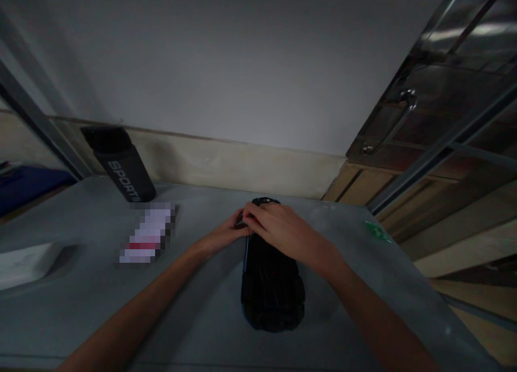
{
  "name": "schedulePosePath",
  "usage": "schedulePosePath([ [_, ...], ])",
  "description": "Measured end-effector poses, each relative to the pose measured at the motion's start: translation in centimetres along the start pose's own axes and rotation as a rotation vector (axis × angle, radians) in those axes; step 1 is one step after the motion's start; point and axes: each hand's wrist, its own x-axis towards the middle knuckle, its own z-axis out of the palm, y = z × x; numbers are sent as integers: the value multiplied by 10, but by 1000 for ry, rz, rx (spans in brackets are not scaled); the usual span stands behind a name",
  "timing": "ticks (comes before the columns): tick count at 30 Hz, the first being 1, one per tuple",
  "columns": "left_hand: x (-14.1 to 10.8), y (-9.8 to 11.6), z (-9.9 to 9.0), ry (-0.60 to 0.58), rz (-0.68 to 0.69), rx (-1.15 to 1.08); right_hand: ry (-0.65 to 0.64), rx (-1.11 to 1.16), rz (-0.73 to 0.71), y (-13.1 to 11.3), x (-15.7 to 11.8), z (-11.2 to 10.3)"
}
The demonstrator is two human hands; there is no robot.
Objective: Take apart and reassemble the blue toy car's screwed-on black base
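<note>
A black toy car appears to lie upside down on the grey table, its dark underside and wheels facing up. At the far end of the car, my left hand has thumb and fingers closed at its left edge. My right hand reaches over the same end from the right, with bent fingers pressed together close to the left fingertips. A small spot of red shows between the fingers; what it belongs to is hidden. Both hands cover part of the car's far end.
A dark bottle marked SPORTS stands at the back left against the wall. Nearer lie a blurred-out phone-like item and a white object. A green wrapper is near the right edge of the table.
</note>
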Motion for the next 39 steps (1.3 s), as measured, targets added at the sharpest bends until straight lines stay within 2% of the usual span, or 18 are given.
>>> schedulePosePath([
  [4,1,2,0,4,-19,48,34,98,-98,0,-1,2],
  [7,2,0,-1,7,-12,54,63,81,-23,-3,0,4],
  [10,4,-3,-3,-4,-10,52,36,30,64,-6,1,5],
  [16,8,-13,-6,-18,-1,63,30,153,-94,-5,-1,3],
  [21,7,-14,-7,-6,21,83,37,53,17,-5,0,4],
  [24,7,-14,-7,-7,7,71,11,80,-28,-3,0,3],
  [27,7,-15,-7,4,-5,68,40,146,-78,-2,-1,2],
  [32,6,-9,-5,7,5,95,60,93,-5,-1,-1,6],
  [39,4,-6,-4,-15,-10,81,41,121,-94,3,-1,2],
])
